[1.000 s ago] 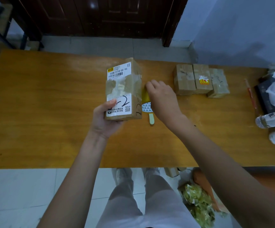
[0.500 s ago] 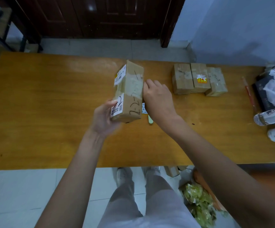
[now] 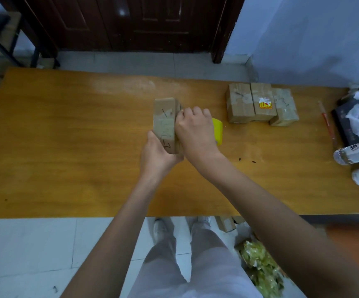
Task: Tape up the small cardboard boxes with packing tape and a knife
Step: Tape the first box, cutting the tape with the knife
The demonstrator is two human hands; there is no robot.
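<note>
Orange-brown wooden table [image 3: 66, 147] fills the room's middle. Left hand [image 3: 159, 155] fingers curl under and grip the near end of a cardboard box [image 3: 165, 123], held over the table's centre. Right hand [image 3: 195, 130] fingers are curled against the box's right side, beside a yellow tape roll [image 3: 217, 131]. Three taped boxes [image 3: 260, 104] sit together near the far right edge.

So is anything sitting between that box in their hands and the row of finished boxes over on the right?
Only the yellow tape roll, which shows just past the right hand on the side facing the three boxes. Beyond it the table looks bare up to that row. The held box is gripped by both hands.
</note>
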